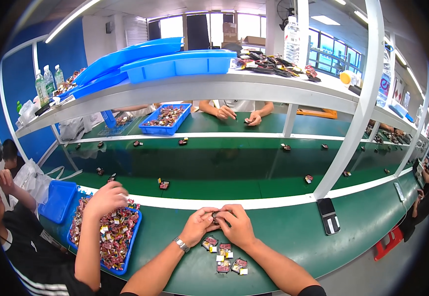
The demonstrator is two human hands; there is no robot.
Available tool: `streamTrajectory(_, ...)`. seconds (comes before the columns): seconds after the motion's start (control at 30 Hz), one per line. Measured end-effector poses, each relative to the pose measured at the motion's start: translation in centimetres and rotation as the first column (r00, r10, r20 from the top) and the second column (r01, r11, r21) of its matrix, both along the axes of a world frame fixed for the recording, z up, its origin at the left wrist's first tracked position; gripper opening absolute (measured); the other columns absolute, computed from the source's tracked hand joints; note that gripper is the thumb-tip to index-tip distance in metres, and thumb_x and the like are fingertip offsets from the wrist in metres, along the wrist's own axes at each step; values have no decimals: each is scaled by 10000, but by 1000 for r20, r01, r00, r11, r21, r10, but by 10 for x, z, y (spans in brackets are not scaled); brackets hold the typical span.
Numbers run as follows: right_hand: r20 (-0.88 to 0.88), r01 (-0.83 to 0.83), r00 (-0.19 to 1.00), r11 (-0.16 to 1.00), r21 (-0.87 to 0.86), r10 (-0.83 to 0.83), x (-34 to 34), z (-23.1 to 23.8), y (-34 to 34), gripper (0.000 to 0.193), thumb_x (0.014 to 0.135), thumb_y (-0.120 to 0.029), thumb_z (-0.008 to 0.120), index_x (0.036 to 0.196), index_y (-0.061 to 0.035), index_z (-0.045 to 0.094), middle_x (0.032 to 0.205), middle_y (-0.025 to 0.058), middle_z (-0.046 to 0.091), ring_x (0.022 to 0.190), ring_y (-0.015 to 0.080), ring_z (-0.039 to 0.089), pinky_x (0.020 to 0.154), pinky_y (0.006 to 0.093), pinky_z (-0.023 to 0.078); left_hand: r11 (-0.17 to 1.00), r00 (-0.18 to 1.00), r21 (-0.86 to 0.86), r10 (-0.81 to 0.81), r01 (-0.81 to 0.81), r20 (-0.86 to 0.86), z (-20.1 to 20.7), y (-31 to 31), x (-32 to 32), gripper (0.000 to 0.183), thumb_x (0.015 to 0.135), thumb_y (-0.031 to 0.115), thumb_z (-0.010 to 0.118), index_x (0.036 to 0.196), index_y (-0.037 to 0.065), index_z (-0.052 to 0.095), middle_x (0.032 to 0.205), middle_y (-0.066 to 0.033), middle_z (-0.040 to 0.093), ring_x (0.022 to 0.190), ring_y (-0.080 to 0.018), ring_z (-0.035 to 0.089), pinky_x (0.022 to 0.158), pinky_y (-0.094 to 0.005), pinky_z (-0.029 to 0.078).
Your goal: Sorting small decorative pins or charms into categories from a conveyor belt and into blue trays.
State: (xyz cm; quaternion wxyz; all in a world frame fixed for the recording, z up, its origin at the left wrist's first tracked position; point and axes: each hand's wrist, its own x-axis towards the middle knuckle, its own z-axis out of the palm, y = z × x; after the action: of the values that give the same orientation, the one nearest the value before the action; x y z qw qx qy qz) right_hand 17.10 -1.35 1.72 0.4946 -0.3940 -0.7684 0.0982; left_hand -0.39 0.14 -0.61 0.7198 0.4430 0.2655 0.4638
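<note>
My left hand (199, 226) and my right hand (237, 225) meet above the green work surface, fingers closed around a small dark-cased part (215, 217). Most of that part is hidden behind the fingertips. Just below my hands lie several similar small parts, dark-edged with reddish middles and yellow and white tags; one of these tagged parts (223, 267) is nearest me. A metal-banded watch (181, 244) circles my left wrist.
To my left, a blue tray (134, 245) brims with similar parts, a co-worker's arm (98, 217) reaching over it. A dark phone-like device (328, 217) lies at right. Parts dot the green belt (234, 185) beyond the white rail; another person's hands (241, 114) work across it. White posts (345, 133) support an overhead shelf.
</note>
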Motion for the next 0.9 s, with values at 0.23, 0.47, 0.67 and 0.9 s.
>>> streamTrajectory(0.23, 131, 9, 991, 994, 107, -23, -1, 4, -1, 220, 711, -22, 744, 918, -70, 688, 951, 58, 618, 852, 233, 608, 718, 328, 532, 999, 1000, -44, 3, -4, -25, 2, 0, -2, 288, 994, 74, 472, 1275, 12, 460, 1249, -117, 581, 1139, -192, 588, 971, -349, 519)
streamTrajectory(0.47, 196, 71, 975, 982, 175, -105, -2, 5, -2, 212, 715, -30, 732, 919, -69, 689, 932, 50, 615, 840, 229, 611, 704, 327, 535, 999, 998, -40, -7, 5, -60, 7, -2, 1, 279, 1003, 37, 421, 1277, 3, 462, 1258, -126, 576, 1145, -197, 588, 971, -344, 523)
streamTrajectory(0.67, 223, 61, 969, 977, 207, -108, -1, 4, 1, 198, 721, -31, 734, 910, -62, 685, 916, 50, 616, 831, 225, 614, 695, 330, 534, 999, 998, -37, 1, -4, -69, 3, -1, 1, 272, 1005, 44, 421, 1271, -6, 452, 1250, -133, 576, 1146, -202, 588, 981, -352, 521)
streamTrajectory(0.9, 174, 59, 980, 979, 197, -94, -1, 4, 2, 202, 714, -14, 740, 904, -54, 684, 915, 57, 617, 819, 228, 617, 696, 332, 532, 1000, 998, -24, -2, 0, -66, 1, 0, 1, 275, 1001, 78, 466, 1270, 20, 464, 1236, -124, 582, 1121, -196, 599, 960, -352, 530)
